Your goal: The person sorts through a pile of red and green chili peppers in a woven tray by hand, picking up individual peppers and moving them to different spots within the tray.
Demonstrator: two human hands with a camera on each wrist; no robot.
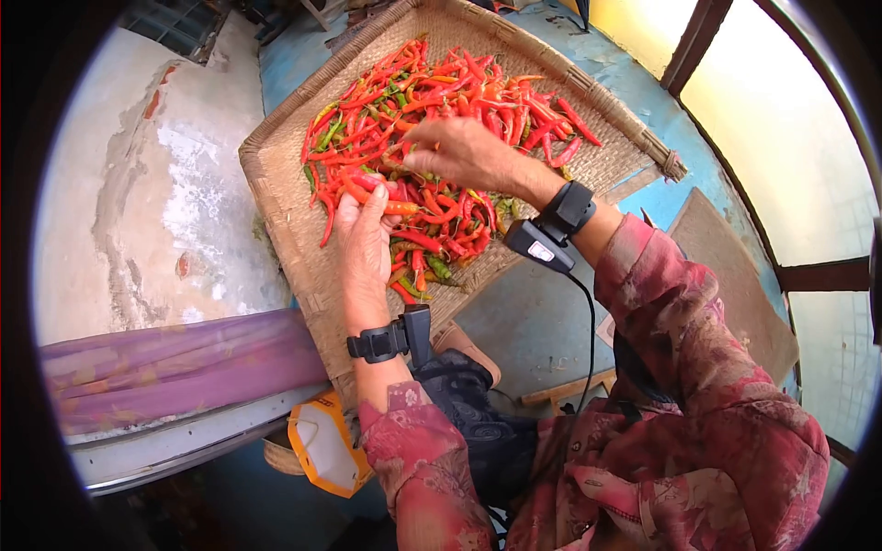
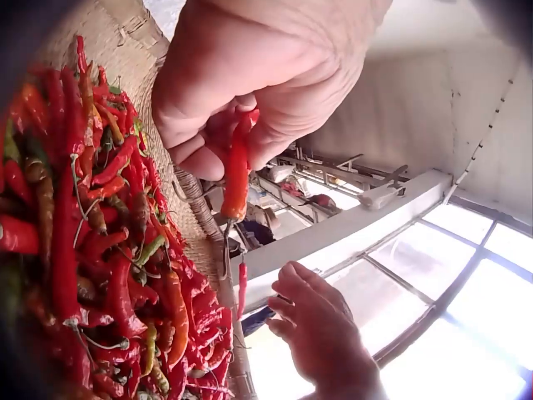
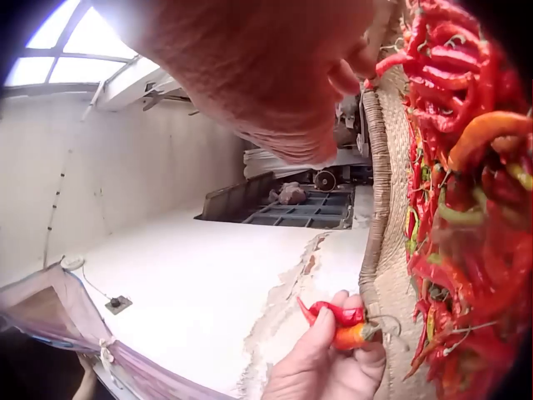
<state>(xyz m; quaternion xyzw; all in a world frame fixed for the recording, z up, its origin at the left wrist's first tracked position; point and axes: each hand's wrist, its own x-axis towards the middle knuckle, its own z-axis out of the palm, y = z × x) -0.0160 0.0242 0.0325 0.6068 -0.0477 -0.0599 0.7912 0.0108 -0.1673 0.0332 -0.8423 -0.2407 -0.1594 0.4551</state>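
My left hand (image 1: 366, 241) grips a couple of chili peppers at the near left of the pile, thumb lying across them. One is an orange chili pepper (image 3: 353, 337), with a red chili pepper (image 3: 348, 316) beside it. Just beyond, my right hand (image 1: 469, 154) hovers over the heaped chili peppers (image 1: 450, 96), fingers loosely bent. In the left wrist view a single red chili pepper (image 2: 242, 292) shows a small gap away from the right fingertips. Between those fingers no pepper is visible.
The peppers, mostly red with some green and orange, lie on a large woven tray (image 1: 289, 197) with a raised rim. A purple cloth (image 1: 184, 372) hangs at left by a peeling wall (image 1: 184, 184). A yellow-edged container (image 1: 326, 445) stands below; windows (image 1: 790, 119) line the right.
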